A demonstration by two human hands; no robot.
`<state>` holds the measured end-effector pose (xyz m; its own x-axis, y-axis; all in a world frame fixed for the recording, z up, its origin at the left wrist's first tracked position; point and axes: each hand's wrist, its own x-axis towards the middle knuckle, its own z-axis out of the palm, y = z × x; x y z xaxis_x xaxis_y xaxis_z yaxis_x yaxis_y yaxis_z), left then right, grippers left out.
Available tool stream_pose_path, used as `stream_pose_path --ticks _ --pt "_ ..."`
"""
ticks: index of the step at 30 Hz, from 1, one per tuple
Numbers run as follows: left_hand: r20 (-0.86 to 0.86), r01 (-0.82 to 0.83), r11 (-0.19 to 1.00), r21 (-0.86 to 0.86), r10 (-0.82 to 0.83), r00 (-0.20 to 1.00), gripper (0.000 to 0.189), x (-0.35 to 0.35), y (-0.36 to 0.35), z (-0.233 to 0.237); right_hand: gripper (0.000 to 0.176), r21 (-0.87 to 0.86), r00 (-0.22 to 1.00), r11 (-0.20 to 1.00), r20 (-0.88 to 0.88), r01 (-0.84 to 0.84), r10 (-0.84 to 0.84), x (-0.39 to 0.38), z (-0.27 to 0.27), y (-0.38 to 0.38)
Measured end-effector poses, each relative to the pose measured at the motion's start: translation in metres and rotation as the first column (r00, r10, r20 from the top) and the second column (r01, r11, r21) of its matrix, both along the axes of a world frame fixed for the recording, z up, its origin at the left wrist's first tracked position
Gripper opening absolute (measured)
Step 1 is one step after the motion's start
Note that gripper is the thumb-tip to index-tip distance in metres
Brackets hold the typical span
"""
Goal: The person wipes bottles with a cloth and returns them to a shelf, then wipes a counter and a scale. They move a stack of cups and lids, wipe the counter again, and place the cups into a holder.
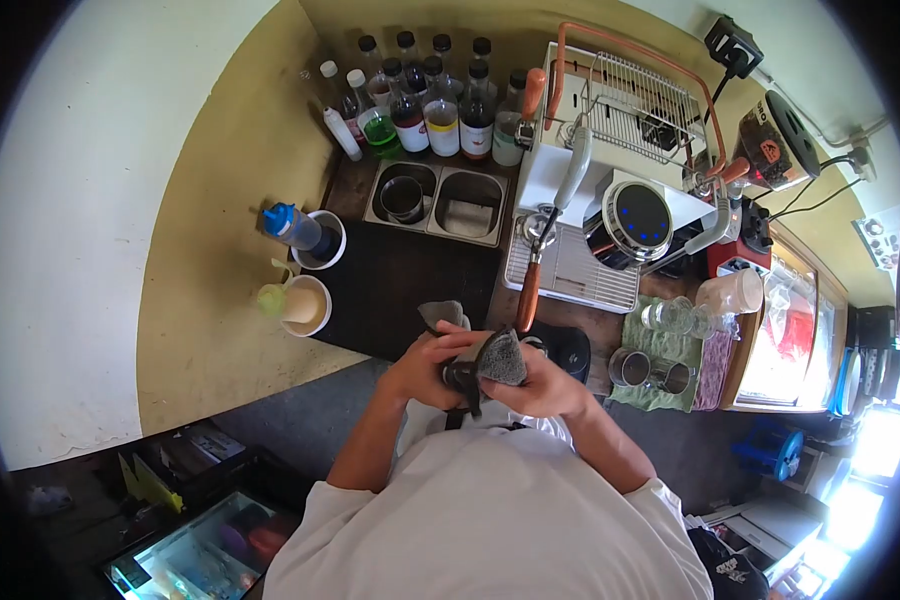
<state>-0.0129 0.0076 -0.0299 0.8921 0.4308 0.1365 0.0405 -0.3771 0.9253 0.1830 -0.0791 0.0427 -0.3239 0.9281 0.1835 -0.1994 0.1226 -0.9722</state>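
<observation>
Just below frame centre, my left hand (422, 366) grips a dark object (459, 377), probably rigid and best held round its body; my right hand (546, 385) clasps a grey cloth (503, 359), likely soft and light.

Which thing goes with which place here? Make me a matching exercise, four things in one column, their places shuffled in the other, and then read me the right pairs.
Things
1. Gray cloth
2. Blue-topped bottle
3. Wire rack
4. Green towel

Places
a. On top of the white machine
b. Beneath clear cups
c. In the right hand
d. In a white tub

Right pairs
1-c
2-d
3-a
4-b
</observation>
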Motion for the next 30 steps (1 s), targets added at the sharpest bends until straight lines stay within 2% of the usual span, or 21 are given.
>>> stream_pose_path --ticks 1,4,5,8,9,12,15,18,19,22,23,25,26,27,30 --pt "-0.041 0.019 1.0 0.003 -0.019 0.999 0.07 -0.001 -0.001 -0.003 0.045 -0.076 0.999 0.997 -0.037 -0.003 0.001 0.0 0.003 -0.002" --pt "0.093 -0.122 0.992 -0.032 0.124 0.988 0.065 -0.003 -0.004 -0.037 0.043 0.012 0.996 0.997 0.042 0.079 -0.079 -0.008 -0.01 0.001" --pt "0.083 -0.214 0.974 -0.077 0.22 0.972 0.057 -0.002 -0.009 -0.038 0.04 -0.126 0.993 0.986 -0.01 0.114 -0.116 -0.014 -0.01 0.0" --pt "0.119 -0.116 0.993 -0.008 0.116 0.986 0.059 0.006 -0.002 -0.004 0.037 -0.152 0.973 0.983 -0.19 0.101 -0.129 -0.011 -0.009 -0.003" --pt "0.137 -0.101 0.995 0.022 0.097 0.986 0.06 0.007 -0.002 -0.002 0.043 -0.112 0.981 0.993 -0.183 0.042 -0.063 -0.004 -0.006 -0.004" --pt "0.031 -0.047 0.992 0.113 0.044 0.999 0.056 0.01 -0.001 0.006 0.05 -0.006 0.998 1.0 -0.065 -0.012 0.012 0.002 -0.009 -0.001" --pt "0.154 -0.095 0.976 -0.198 0.127 0.98 0.051 0.014 -0.002 0.008 0.056 -0.063 0.997 0.996 0.044 0.065 -0.062 -0.007 -0.001 0.0" --pt "0.087 -0.08 0.987 -0.138 0.093 0.992 0.049 0.015 0.001 0.004 0.048 -0.078 0.96 0.978 -0.191 0.195 -0.207 -0.018 -0.019 -0.002" --pt "0.056 -0.112 0.982 -0.153 0.122 0.991 0.044 0.016 0.001 0.013 0.036 -0.192 0.941 0.962 -0.241 0.195 -0.239 -0.021 -0.016 -0.001" --pt "0.118 -0.032 0.997 -0.073 0.04 0.992 0.027 0.021 0.011 0.023 0.033 -0.5 0.819 0.847 -0.4 0.182 -0.412 -0.011 -0.023 -0.003" --pt "0.095 -0.03 0.996 -0.082 0.037 0.995 0.021 0.021 0.015 0.03 0.043 -0.48 0.792 0.856 -0.44 0.192 -0.424 -0.008 -0.026 -0.003" --pt "0.046 -0.022 0.994 -0.103 0.027 0.999 0.011 0.019 0.025 0.05 0.046 -0.445 0.703 0.863 -0.534 0.238 -0.469 -0.001 -0.037 0.0" --pt "0.081 -0.024 0.993 -0.117 0.034 0.996 0.01 0.019 0.031 0.058 0.048 -0.433 0.65 0.862 -0.581 0.263 -0.49 0.001 -0.041 0.0" --pt "0.113 -0.023 0.991 -0.135 0.038 0.993 0.01 0.019 0.037 0.065 0.053 -0.431 0.652 0.857 -0.57 0.281 -0.5 0.002 -0.042 -0.001" --pt "0.164 -0.073 0.972 -0.224 0.112 0.98 0.011 0.017 0.056 0.081 0.052 -0.481 0.658 0.822 -0.516 0.307 -0.548 0.003 -0.054 -0.006"
